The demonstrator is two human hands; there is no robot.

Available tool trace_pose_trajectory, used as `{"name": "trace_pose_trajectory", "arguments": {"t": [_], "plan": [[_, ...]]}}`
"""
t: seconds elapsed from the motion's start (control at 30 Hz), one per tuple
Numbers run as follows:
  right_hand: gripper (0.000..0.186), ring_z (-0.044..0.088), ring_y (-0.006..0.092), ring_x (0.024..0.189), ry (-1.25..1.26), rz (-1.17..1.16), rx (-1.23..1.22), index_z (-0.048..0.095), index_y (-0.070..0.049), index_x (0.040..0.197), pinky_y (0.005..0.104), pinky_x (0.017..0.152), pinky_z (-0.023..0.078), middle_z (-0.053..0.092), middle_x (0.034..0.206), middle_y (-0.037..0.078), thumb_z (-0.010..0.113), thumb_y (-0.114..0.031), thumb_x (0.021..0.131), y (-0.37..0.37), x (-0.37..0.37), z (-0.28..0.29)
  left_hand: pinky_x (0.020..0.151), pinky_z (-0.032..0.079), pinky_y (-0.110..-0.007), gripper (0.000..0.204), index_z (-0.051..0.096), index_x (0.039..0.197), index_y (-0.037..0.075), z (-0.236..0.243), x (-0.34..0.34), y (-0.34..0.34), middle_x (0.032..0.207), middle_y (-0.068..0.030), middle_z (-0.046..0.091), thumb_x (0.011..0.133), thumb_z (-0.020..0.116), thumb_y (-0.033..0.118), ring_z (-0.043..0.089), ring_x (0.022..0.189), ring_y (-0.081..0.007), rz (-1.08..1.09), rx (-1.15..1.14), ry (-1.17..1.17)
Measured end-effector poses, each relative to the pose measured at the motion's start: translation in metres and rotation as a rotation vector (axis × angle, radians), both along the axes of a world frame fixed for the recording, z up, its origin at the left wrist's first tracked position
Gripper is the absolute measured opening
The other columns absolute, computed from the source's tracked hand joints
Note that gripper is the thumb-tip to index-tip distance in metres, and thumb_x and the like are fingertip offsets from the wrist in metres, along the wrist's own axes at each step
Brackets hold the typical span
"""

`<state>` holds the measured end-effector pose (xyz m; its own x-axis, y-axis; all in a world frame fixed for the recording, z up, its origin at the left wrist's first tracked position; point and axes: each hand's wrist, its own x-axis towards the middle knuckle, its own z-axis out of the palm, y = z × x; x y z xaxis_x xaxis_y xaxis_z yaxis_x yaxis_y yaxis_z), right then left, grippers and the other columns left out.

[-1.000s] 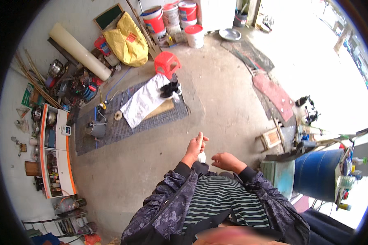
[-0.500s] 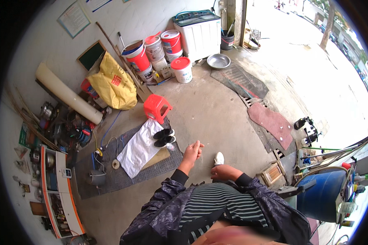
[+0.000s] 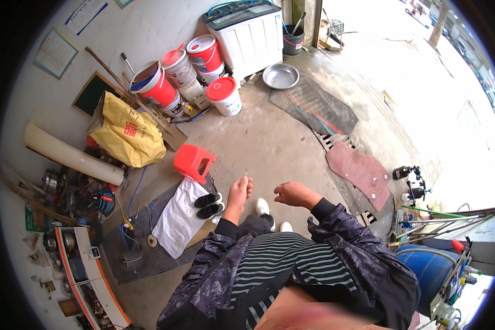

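My left hand (image 3: 238, 196) is raised in front of me with its fingers curled in and the thumb against them. Something tiny and pale may show at its fingertips, too small to name. Level with it, my right hand (image 3: 295, 194) is bent inward, fingers drawn together; whatever they may hold is hidden. A gap of floor separates the hands. Left of my left hand, a pair of black shoes (image 3: 209, 210) with white soles lies on a white sack (image 3: 177, 223). Beyond that stands a red plastic stool (image 3: 188, 162). Neither hand touches these.
The sack lies on a dark mat (image 3: 158, 268). Along the wall are a yellow bag (image 3: 127, 135), paint buckets (image 3: 224, 99) and a white washing machine (image 3: 248, 44). A metal basin (image 3: 280, 76) sits near mats at the doorway. A blue barrel (image 3: 423, 270) stands at right.
My right hand has risen and moved away from my body, and its fingers now point left. My left hand has moved left and its fingers have curled in. My view has turned and I have stepped.
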<state>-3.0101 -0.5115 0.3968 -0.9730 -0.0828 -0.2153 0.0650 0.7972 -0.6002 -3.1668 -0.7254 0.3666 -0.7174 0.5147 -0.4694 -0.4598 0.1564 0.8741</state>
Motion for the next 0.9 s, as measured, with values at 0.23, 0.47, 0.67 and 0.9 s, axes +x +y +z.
{"name": "trace_pose_trajectory", "arguments": {"t": [0.23,0.47,0.67,0.9], "plan": [[0.030,0.073,0.0376,0.093,-0.008,-0.034,-0.007,0.075,-0.009,0.115,0.0473,0.081,0.058,0.077,0.102,0.014,0.072,-0.030,0.093,0.097,-0.155,-0.021,0.059,0.046,-0.020,0.036,0.071,0.109,0.007,-0.037,-0.152,0.143,0.083,0.0057,0.061,0.111,0.057,0.040,0.054,0.069,-0.0028,-0.031,0.036,-0.074],[0.026,0.069,0.0418,0.086,0.151,-0.063,-0.038,0.071,-0.004,0.106,0.0502,0.075,0.055,0.072,0.092,0.019,0.075,-0.025,0.092,0.231,-0.288,-0.009,0.058,0.045,-0.022,0.040,0.072,0.112,0.006,-0.006,-0.339,0.302,0.082,0.0054,0.062,0.110,0.056,0.042,0.053,0.067,-0.0038,-0.144,0.088,0.020],[0.025,0.070,0.0427,0.088,0.159,-0.237,-0.112,0.073,-0.006,0.107,0.0500,0.076,0.056,0.074,0.096,0.019,0.074,-0.025,0.091,0.335,-0.375,-0.017,0.056,0.044,-0.019,0.036,0.070,0.108,0.007,0.008,-0.472,0.429,0.080,0.0065,0.059,0.110,0.058,0.040,0.052,0.066,-0.0024,-0.117,0.155,0.005],[0.026,0.069,0.0444,0.090,0.040,-0.219,-0.122,0.071,-0.006,0.097,0.0535,0.078,0.056,0.072,0.093,0.021,0.068,-0.032,0.092,0.498,-0.492,-0.066,0.058,0.044,-0.020,0.035,0.070,0.110,0.007,-0.022,-0.590,0.579,0.082,0.0059,0.060,0.110,0.059,0.040,0.052,0.067,-0.0024,-0.070,0.113,0.007]]}}
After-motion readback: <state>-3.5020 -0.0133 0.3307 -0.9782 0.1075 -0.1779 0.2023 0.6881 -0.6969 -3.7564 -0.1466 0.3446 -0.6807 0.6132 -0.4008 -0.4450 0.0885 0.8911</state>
